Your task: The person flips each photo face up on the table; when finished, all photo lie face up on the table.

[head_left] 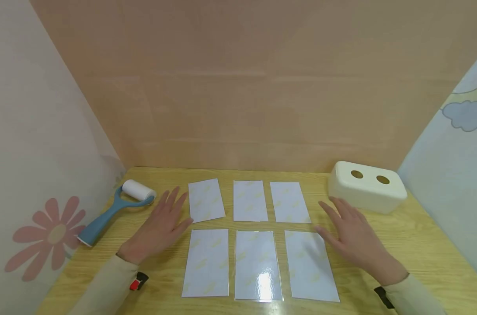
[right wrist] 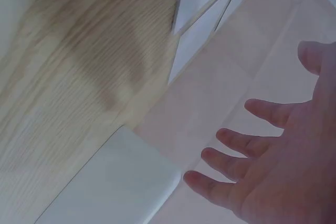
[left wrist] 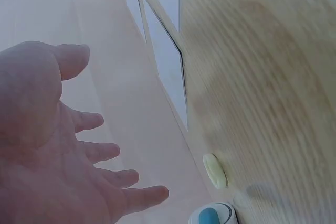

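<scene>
Both hands are bare and hold nothing. My left hand (head_left: pixel 157 232) hovers with fingers spread between a lint roller (head_left: pixel 139 190) with a blue handle and the white cards. Its thumb tip comes close to the back-left card (head_left: pixel 207 200). In the left wrist view the left palm (left wrist: pixel 31 145) faces the camera. My right hand (head_left: pixel 352 238), fingers extended, is between the cards and a cream box (head_left: pixel 364 192) with two round holes. Its thumb is near the upper edge of the front-right card (head_left: pixel 312 267). In the right wrist view the fingers (right wrist: pixel 231 163) are apart, gripping nothing.
The cards lie flat in two rows of three, including the glossy front-middle card (head_left: pixel 258 258), on a wooden table (head_left: pixel 163 288). A small pale oval piece (left wrist: pixel 215 171) lies near the roller in the left wrist view. A tan backdrop (head_left: pixel 258 109) stands behind, with patterned side walls.
</scene>
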Available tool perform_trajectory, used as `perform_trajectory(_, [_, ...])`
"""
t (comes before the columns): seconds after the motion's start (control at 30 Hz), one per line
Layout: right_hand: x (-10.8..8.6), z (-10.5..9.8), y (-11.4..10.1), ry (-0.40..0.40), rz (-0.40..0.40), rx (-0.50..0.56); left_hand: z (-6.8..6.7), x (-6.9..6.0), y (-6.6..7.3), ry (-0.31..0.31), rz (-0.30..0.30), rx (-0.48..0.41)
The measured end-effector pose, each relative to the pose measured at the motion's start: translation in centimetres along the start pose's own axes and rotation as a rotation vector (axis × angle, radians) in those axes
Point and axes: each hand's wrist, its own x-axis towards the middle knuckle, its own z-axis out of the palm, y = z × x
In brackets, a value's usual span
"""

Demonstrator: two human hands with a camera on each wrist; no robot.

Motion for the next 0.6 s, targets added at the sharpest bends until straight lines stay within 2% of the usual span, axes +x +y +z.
perform_trajectory(0.4, [1.7, 1.1, -1.7, 0.045, -0.131, 0.065, 0.3, 1.3, -0.2, 0.008, -0.03, -0.004])
perform_trajectory(0.6, [2.6, 1.8, -2.8, 0.034, -0.168, 0.079, 0.4, 1.8, -0.3, 0.004, -0.054, -0.034])
